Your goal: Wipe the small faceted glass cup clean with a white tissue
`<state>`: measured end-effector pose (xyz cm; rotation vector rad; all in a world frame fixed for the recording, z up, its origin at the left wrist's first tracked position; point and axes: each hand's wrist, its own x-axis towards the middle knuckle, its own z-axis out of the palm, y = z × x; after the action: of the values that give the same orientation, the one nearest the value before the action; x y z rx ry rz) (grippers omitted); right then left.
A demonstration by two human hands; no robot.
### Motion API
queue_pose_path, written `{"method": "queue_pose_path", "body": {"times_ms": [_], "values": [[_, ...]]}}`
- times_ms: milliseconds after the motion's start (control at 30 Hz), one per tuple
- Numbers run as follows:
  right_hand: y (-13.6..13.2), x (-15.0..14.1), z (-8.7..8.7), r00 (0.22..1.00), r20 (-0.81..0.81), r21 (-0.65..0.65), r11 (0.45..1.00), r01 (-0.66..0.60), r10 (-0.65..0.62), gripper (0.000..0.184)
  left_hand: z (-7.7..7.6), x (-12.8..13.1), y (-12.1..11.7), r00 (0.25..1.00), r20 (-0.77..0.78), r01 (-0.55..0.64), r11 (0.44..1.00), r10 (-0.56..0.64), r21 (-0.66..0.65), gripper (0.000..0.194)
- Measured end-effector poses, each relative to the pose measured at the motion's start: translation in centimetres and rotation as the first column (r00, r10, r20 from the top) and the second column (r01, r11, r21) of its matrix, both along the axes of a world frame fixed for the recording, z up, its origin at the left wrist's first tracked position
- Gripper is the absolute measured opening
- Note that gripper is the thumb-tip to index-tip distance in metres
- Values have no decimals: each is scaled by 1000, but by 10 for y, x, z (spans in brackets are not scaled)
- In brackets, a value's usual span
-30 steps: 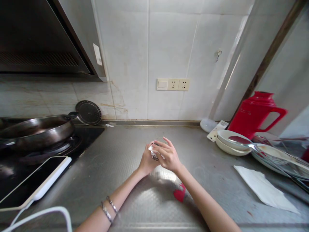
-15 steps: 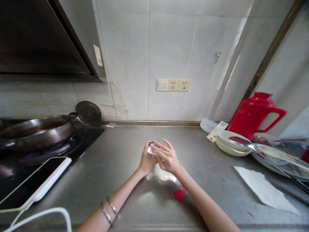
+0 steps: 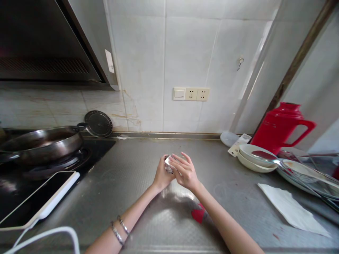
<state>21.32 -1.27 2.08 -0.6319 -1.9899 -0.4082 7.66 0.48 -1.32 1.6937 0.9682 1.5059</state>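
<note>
Above the grey metal counter (image 3: pixel 127 169), my left hand (image 3: pixel 162 176) and right hand (image 3: pixel 186 173) enclose a small silvery-and-dark object (image 3: pixel 169 170): left fingers clamped around it, right fingers spread over its thin white scrap (image 3: pixel 167 161), their grip unclear.

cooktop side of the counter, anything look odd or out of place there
Yes: a phone-like device sits at the edge of the black cooktop, near the pan, an odd spot for electronics. Brownish streaks mark the wall tiles.
</note>
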Motion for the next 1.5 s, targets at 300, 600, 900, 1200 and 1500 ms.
{"method": "queue_pose_path", "body": {"times_ms": [300, 600, 900, 1200, 1500], "values": [[8, 2, 1, 969, -238, -197, 980, 18, -66, 25, 5, 5, -5, 993, 50, 109, 992, -106, -58, 66], [-3, -5, -3, 1000, -16, -18, 1000, -26, 25, 33, 1, 3, 1, 988, 130, 94, 995, -88, -38, 62], [5, -3, -1, 965, -254, -138, 990, 36, -70, 28, 5, 5, -2, 981, 172, 112, 987, -91, -116, 66], [-2, -7, -7, 1000, 6, 14, 1000, 16, -16, 39, 17, -2, -1, 954, 300, 53, 992, -16, -117, 61], [2, -6, -8, 997, -62, 27, 999, 46, -45, 39, 19, 0, -2, 951, 309, 72, 984, -19, -162, 62]]}}
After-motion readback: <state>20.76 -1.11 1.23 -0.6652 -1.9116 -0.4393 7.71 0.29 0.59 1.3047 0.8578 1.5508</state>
